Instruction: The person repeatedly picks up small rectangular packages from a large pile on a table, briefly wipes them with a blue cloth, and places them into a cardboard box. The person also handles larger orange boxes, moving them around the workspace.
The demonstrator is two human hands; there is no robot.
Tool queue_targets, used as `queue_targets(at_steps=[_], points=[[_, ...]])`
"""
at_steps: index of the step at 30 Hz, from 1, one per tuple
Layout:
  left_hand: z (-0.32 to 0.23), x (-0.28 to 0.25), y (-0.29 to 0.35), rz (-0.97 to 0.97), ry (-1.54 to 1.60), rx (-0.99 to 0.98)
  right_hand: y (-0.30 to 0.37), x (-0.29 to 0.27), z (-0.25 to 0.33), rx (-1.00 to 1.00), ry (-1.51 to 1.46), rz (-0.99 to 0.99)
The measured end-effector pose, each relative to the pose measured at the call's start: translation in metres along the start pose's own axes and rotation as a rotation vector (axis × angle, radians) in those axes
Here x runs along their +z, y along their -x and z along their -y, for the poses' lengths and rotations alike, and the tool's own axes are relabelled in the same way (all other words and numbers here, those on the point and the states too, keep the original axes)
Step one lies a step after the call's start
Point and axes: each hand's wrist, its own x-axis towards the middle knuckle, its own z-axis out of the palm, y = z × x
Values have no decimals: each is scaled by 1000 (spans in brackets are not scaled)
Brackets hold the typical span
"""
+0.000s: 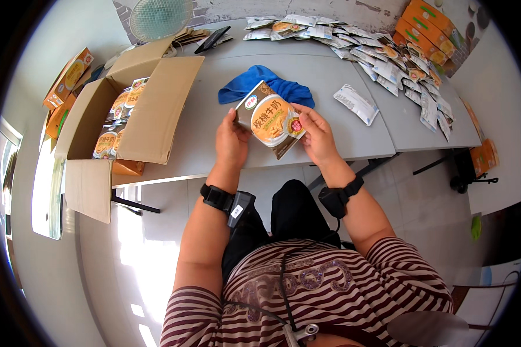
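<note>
Between my two hands, tilted over the near part of the table, is a brown-and-orange drink pouch (270,120) with a picture of a bowl on its front. My left hand (233,141) grips its left edge, the thumb lying along the side. On the opposite edge, my right hand (317,134) pinches the pouch near its right corner. Just behind it lies a crumpled blue cloth (295,92), partly covered by the pouch. A single silver-white packet (356,104) rests face down to the right.
At the left, an open cardboard box (159,124) holds several similar pouches. A long heap of packets (382,61) curves along the table's back and right. Orange cartons (425,29) are stacked at the far right. A green fan (160,18) and a dark tablet (212,39) are at the back.
</note>
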Motion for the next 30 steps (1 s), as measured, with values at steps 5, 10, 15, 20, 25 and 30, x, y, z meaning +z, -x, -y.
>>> queue_targets(at_steps=[5, 10, 15, 20, 25, 30], points=[[3, -14, -5, 131, -111, -28, -6, -6, -5, -16, -164, -181], [2, -14, -5, 188, -138, -64, -10, -22, -10, -10, -307, -100], [1, -12, -5, 152, -110, -43, -10, -5, -10, -24, 7, -55], [-3, -9, -4, 139, -101, -41, 1, 10, -5, -4, 305, 116], [-3, -5, -2, 186, -111, -58, -2, 1, -4, 7, 231, 135], [-2, -6, -2, 156, -100, -60, -2, 2, -2, 22, 223, 218]])
